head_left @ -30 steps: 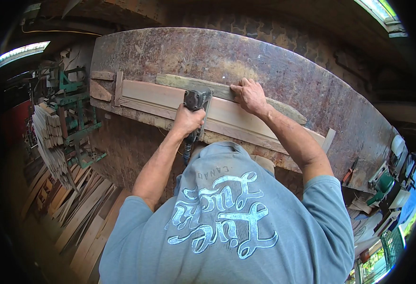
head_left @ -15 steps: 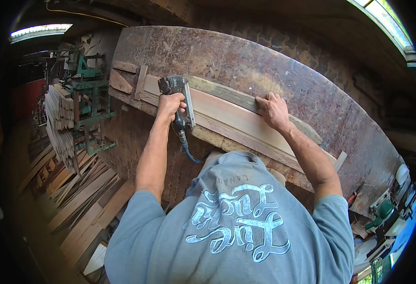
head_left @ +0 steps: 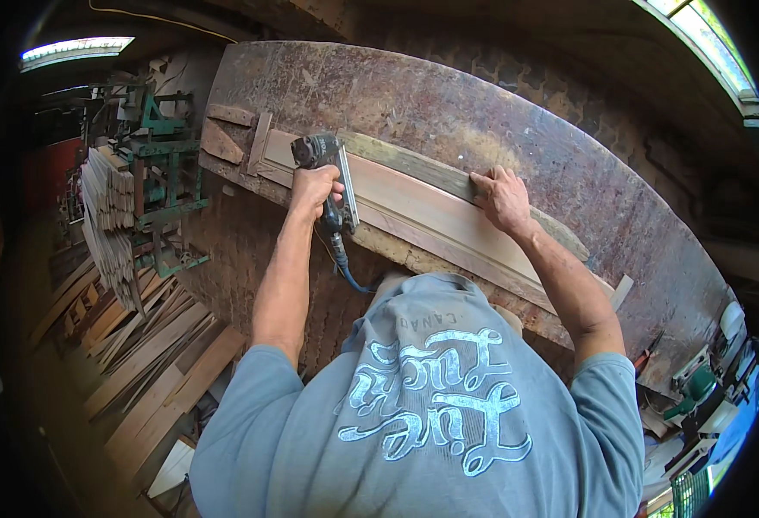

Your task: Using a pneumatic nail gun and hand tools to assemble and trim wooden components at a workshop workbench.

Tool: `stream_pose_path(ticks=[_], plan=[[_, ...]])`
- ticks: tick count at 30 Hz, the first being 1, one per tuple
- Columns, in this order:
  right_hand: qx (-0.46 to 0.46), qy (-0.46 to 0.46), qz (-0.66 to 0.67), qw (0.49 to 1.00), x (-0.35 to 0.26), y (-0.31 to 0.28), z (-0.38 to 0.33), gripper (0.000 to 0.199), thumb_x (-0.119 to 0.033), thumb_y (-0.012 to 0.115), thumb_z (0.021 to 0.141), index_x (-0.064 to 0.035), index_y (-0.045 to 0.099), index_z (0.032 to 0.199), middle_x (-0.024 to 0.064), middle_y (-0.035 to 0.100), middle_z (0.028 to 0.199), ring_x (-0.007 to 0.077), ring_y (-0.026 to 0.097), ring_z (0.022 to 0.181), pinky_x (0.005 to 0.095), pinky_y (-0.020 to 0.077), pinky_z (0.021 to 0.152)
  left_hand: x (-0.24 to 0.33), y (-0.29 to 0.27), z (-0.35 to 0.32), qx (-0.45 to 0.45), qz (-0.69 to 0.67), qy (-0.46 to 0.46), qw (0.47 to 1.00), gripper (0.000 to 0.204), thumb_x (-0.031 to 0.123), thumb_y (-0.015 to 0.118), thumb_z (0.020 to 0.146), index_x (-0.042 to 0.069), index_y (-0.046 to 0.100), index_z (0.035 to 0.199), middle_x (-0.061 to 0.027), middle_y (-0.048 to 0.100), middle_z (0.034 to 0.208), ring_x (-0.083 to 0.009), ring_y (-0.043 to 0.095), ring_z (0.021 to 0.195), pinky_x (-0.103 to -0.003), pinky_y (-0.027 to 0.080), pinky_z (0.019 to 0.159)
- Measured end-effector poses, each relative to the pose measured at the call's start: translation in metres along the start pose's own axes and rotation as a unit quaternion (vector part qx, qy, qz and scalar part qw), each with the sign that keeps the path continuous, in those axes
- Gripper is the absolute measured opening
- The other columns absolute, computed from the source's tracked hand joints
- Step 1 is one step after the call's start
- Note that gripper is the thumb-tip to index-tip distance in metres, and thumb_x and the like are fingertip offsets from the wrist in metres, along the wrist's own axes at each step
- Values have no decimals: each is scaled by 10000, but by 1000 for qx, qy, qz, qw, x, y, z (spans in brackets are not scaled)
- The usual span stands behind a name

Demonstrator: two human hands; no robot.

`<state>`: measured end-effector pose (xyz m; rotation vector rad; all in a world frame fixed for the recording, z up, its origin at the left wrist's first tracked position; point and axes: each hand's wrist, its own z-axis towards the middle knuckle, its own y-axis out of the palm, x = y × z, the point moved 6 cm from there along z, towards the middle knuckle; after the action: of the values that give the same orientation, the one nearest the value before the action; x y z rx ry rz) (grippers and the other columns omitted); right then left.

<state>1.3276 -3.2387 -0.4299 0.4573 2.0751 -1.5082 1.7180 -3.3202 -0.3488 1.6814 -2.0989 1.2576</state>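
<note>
My left hand [head_left: 315,189] is wrapped round the handle of a black air nail gun [head_left: 316,151]. Its silver magazine points toward me, and a blue hose hangs from the grip. The gun is over a long, pale framed wooden panel [head_left: 423,203], near its left part; whether its nose touches the wood I cannot tell. Along the panel's far side lies a weathered, greyish wooden strip [head_left: 414,167]. My right hand [head_left: 506,202] grips this strip right of the middle, fingers bent over its far edge and the palm side hidden.
Beneath the panel is a worn brown workbench [head_left: 345,82] with a curved-looking far edge. Small wood blocks [head_left: 221,142] lie at its left end. Stacked boards [head_left: 172,380] and a green metal rack [head_left: 168,164] stand left. Assorted tools [head_left: 699,384] crowd the right end.
My left hand and the nail gun have shifted very slightly right. My right hand stays on the strip, and the whole view has moved a little.
</note>
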Motion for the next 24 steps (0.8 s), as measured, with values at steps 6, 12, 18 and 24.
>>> stream_pose_path(ticks=[6, 12, 18, 24], plan=[[37, 35, -9, 999, 53, -17, -48, 339, -188, 785, 859, -139, 762, 1194, 112, 665, 1090, 341, 631, 1067, 443, 521, 924, -3, 36, -79, -87, -15, 72, 994, 113, 126, 681, 886, 37, 731, 933, -40, 676, 678, -139, 635, 543, -312, 538, 534], [50, 148, -5, 988, 149, -62, -147, 182, -222, 758, 854, -116, 773, 1001, 138, 708, 1038, 378, 695, 1023, 499, 568, 900, -15, 144, -170, -232, 115, 169, 951, 123, 135, 703, 853, 19, 711, 894, -28, 703, 703, -143, 671, 613, -338, 534, 572], [56, 203, 22, 977, 178, -72, -182, 174, -238, 775, 838, -130, 824, 967, 142, 780, 1036, 356, 741, 1024, 475, 581, 916, -14, 272, -229, -284, 234, 320, 873, 215, 171, 713, 795, -34, 716, 862, -230, 701, 718, -290, 751, 703, -456, 570, 686], [30, 190, 57, 980, 187, -69, -182, 177, -240, 778, 854, -133, 837, 983, 146, 793, 986, 357, 755, 974, 478, 590, 886, -15, 323, -253, -298, 216, 278, 887, 200, 153, 708, 780, -28, 725, 864, -219, 705, 711, -290, 736, 697, -445, 571, 687]])
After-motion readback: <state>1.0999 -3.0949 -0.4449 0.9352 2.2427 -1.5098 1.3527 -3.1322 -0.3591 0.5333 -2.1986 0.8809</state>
